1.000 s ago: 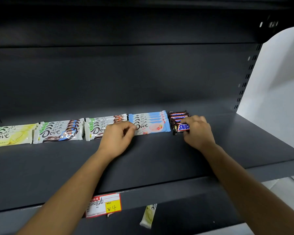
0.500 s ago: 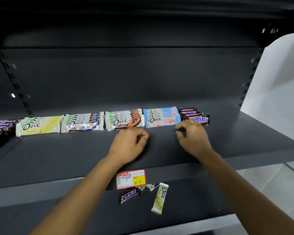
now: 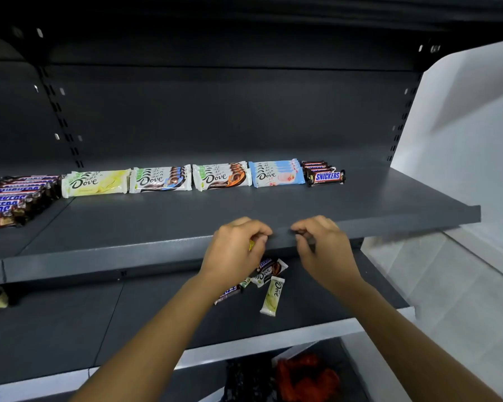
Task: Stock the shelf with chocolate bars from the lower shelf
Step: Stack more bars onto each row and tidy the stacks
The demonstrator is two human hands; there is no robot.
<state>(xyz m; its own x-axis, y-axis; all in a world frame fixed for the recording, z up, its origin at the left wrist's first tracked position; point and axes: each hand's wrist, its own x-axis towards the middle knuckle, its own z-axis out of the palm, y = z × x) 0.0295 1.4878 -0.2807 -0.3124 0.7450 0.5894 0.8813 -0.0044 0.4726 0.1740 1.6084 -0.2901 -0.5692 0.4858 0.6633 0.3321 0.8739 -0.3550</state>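
Hovering before the front lip of the upper shelf (image 3: 389, 210): both hands, side by side, near each other but apart.

Left hand (image 3: 235, 250): fingers curled in, thumb against the fingertips. A yellow scrap (image 3: 251, 245) shows at the fingers; cannot tell whether it is pinched or lies behind them.
Right hand (image 3: 321, 248): fingers curled narrow, thumb near the index tip, nothing seen in it.

Upper shelf, back row, left to right:
1. Snickers row (image 3: 9, 201), long, running toward the front, cut by the frame edge.
2. Yellow Dove stack (image 3: 96, 182).
3. Blue-brown Dove stack (image 3: 160, 181).
4. Orange Dove stack (image 3: 221, 178).
5. Light-blue Dove stack (image 3: 276, 175).
6. Short Snickers stack (image 3: 325, 177), just beside stack 5.
Stacks 2 to 6 lie flat in 1 line, labels readable from the front.

Lower shelf (image 3: 70, 320): loose bars in a small heap directly below the hands.
- Pale Dove bar (image 3: 272, 295), nearest the front edge, lying lengthwise.
- Brown Dove bar (image 3: 269, 272), just behind it, tilted.
- Snickers bar (image 3: 265, 262), behind that, partly hidden by the upper shelf's lip.
- Second Snickers bar (image 3: 227, 293), partly covered by the left wrist.
- Small green-white wrapper (image 3: 246, 282) between them; label not readable.

Beneath the lower shelf: red bag (image 3: 305, 372) and black bag (image 3: 244, 378), both blurred. White wall (image 3: 462, 140) at the right.
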